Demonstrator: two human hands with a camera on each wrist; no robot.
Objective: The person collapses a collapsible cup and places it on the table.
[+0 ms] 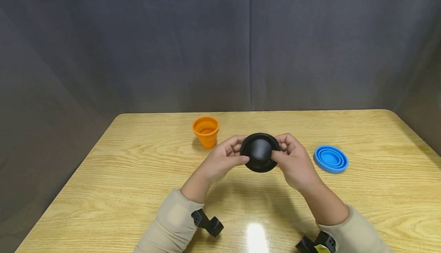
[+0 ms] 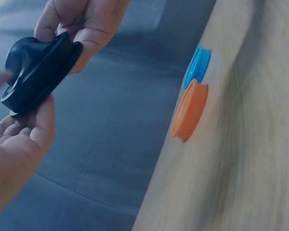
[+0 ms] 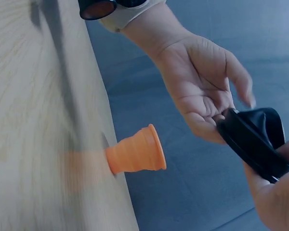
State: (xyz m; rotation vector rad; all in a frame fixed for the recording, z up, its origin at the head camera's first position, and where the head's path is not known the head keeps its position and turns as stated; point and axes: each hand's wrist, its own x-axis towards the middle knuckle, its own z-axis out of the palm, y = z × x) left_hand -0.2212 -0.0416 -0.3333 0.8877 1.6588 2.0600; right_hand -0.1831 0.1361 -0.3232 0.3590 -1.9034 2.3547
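Observation:
Both hands hold a black collapsible cup (image 1: 260, 151) above the table, its rounded middle toward the head camera. My left hand (image 1: 222, 159) grips the left rim, thumb in front and fingers behind. On the other side, my right hand (image 1: 294, 163) pinches the rim, with its thumb against the domed middle. In the left wrist view the black cup (image 2: 41, 74) is tilted, its middle bulging out. The right wrist view has the same cup (image 3: 255, 139) between the right hand (image 3: 284, 202) and the left hand (image 3: 202, 79).
An extended orange cup (image 1: 206, 131) stands upright, left of the hands. At the right lies a flattened blue cup (image 1: 331, 159). The left wrist view shows a flattened orange cup (image 2: 190, 110) beside the blue one, not visible from the head. A grey curtain (image 1: 213, 46) hangs behind the wooden table (image 1: 131, 184).

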